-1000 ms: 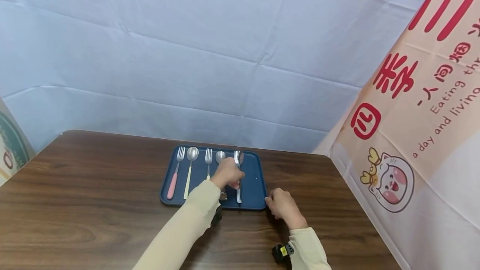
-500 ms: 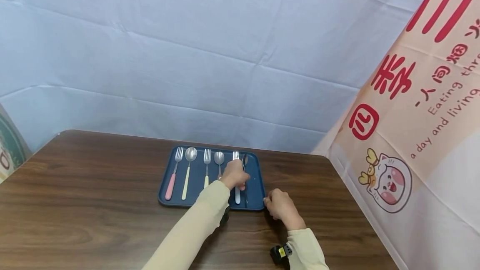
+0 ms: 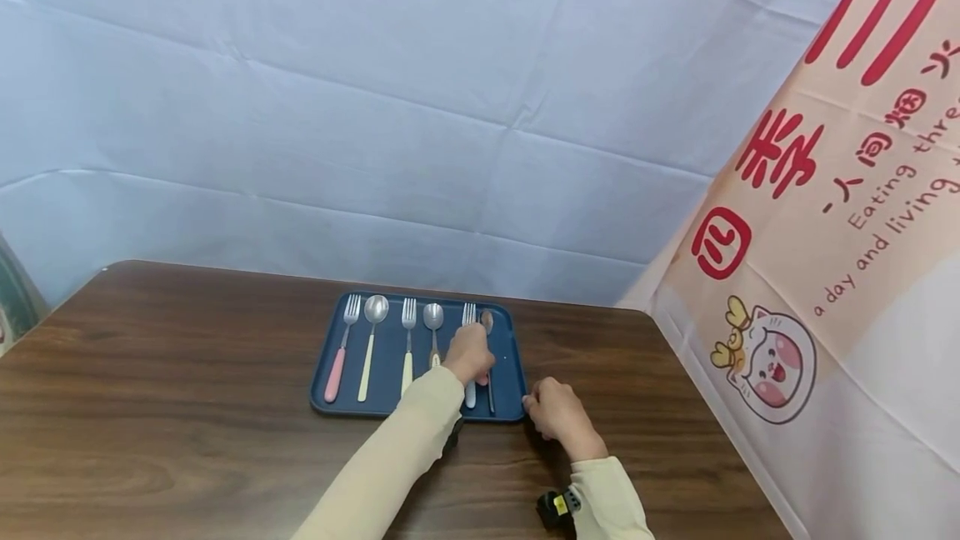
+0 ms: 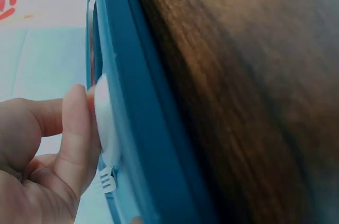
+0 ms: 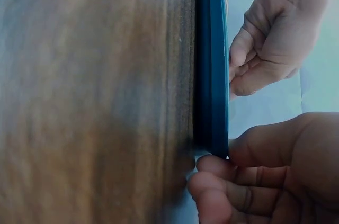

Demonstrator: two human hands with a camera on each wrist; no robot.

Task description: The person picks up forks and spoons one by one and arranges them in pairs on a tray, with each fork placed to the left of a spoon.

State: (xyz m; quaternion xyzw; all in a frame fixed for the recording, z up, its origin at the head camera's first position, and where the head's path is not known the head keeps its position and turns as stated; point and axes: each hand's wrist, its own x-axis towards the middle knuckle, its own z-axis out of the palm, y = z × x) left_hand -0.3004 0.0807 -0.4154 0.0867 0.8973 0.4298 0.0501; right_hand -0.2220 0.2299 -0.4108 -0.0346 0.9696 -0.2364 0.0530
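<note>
In the head view, a dark blue tray (image 3: 511, 357) bears a row of forks and spoons. My left hand (image 3: 469, 353) reaches over its right half, covering the middle of a fork (image 3: 470, 395) with a pale handle. Thumb and fingers of this hand pinch the handle of the rightmost spoon (image 3: 487, 322), a slim dark-looking one; the exact contact is partly hidden. At the tray's near right corner, my right hand (image 3: 558, 411) grips the rim between thumb and curled fingers, as the right wrist view shows with the tray edge (image 5: 214, 75).
Further left on the tray lie a pink-handled fork (image 3: 337, 369), a cream-handled spoon (image 3: 367, 365), a cream-handled fork (image 3: 408, 357) and a small spoon (image 3: 433, 319) with a brownish handle. Brown wooden table (image 3: 187, 390) surrounds it. White cloth (image 3: 360, 107) hangs behind.
My left hand has shifted right with the rightmost spoon, which was close against the pale-handled fork and now lies a little apart from it. The right hand keeps its hold on the corner.
</note>
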